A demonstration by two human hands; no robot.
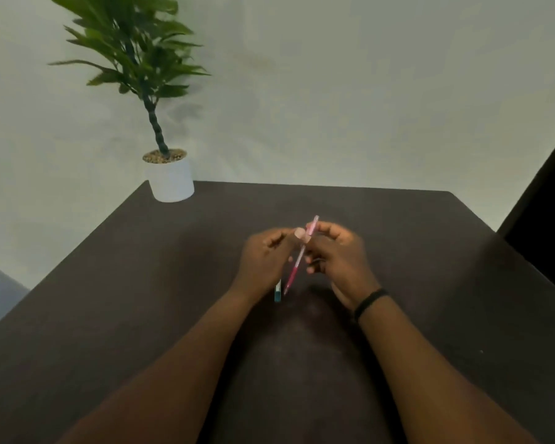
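A thin pink pen (297, 261) is held tilted above the middle of the dark table (141, 299), its upper end pointing away from me. My right hand (340, 254) pinches the pen near its upper part. My left hand (266, 254) has curled fingers, and its thumb touches the pen's upper part from the left. A second pen with a blue and white end (277, 291) pokes out below my left hand; whether that hand holds it or it lies on the table is unclear.
A potted plant in a white pot (171, 182) stands on the table's far left corner. A pale wall lies behind. A dark panel (545, 203) rises at the right edge. A black band sits on my right wrist (369, 302).
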